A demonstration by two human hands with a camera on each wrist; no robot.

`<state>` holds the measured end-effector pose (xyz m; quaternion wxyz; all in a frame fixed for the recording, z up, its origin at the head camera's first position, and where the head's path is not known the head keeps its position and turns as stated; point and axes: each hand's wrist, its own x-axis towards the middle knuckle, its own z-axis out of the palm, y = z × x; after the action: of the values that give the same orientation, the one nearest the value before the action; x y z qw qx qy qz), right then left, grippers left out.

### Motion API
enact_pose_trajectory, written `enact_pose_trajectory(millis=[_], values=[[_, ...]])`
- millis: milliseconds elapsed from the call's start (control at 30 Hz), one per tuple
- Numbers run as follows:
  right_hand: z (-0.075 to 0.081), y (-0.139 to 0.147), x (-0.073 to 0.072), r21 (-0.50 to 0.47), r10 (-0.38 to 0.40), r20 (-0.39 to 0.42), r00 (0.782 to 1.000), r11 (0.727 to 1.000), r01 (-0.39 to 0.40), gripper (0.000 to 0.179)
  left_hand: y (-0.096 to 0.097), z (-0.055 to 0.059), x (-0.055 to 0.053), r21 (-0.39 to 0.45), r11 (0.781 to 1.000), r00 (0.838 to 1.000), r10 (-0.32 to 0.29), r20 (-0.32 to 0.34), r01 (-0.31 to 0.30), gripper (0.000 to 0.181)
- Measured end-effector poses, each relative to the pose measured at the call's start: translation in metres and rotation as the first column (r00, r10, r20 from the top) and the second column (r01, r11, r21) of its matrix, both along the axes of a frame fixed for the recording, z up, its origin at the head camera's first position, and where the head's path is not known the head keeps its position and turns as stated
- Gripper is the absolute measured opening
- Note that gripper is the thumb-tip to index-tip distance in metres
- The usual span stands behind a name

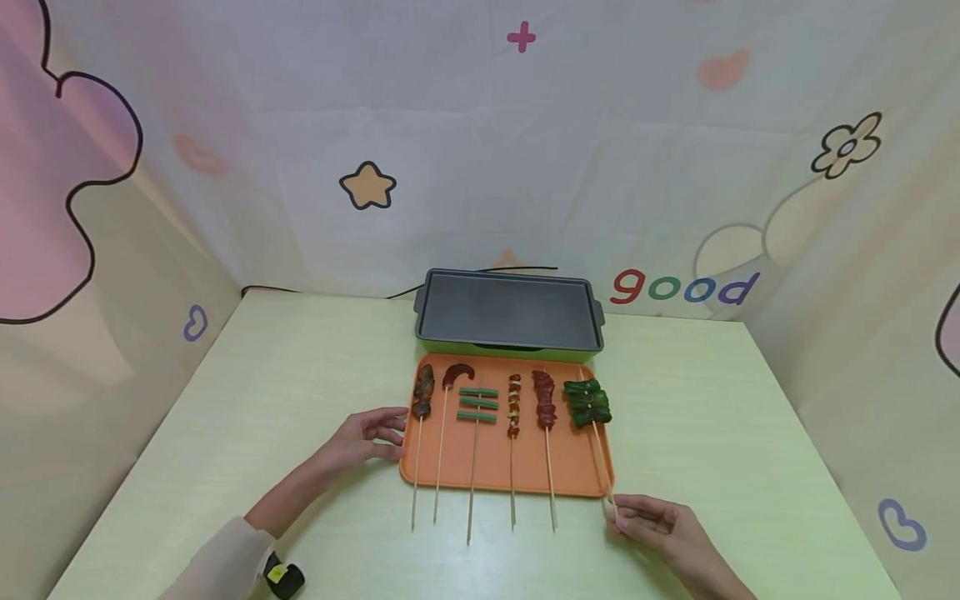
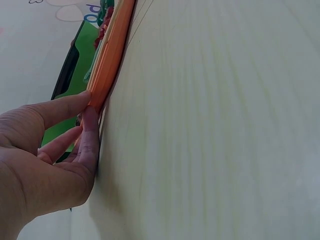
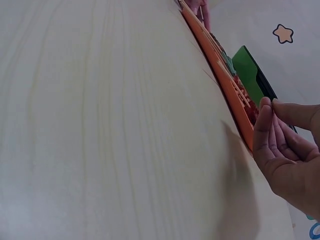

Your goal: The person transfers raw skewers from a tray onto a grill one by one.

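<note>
Here, six skewers (image 1: 513, 404) line an orange tray (image 1: 491, 475) before a grill (image 1: 510, 310) on the table (image 1: 720, 417); the right hand (image 1: 667, 533) pinches a green skewer (image 1: 589, 403) by its stick at the tray's near right corner while the left hand (image 1: 356, 442), fingers loosely spread, touches the left edge.

Right fingers (image 3: 296, 114) pinch together near an orange tray (image 3: 234, 104) of skewers (image 3: 252, 110).
</note>
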<state>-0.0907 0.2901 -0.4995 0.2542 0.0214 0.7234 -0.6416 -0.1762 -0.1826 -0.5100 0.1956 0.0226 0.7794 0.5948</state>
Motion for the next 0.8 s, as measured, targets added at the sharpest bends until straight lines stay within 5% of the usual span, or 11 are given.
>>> enact_pose_trajectory(millis=[500,800], values=[[0.010,0.014,-0.008,-0.014,-0.100,-0.035,0.994,0.995,0.099,0.056,0.000,-0.001,0.000,0.010,1.000,1.000,-0.001,0.010,0.001,0.064],[0.018,0.013,-0.021,-0.114,-0.246,-0.123,0.961,0.966,0.233,0.034,0.000,0.000,0.001,0.013,1.000,1.000,-0.005,0.012,0.004,0.065]])
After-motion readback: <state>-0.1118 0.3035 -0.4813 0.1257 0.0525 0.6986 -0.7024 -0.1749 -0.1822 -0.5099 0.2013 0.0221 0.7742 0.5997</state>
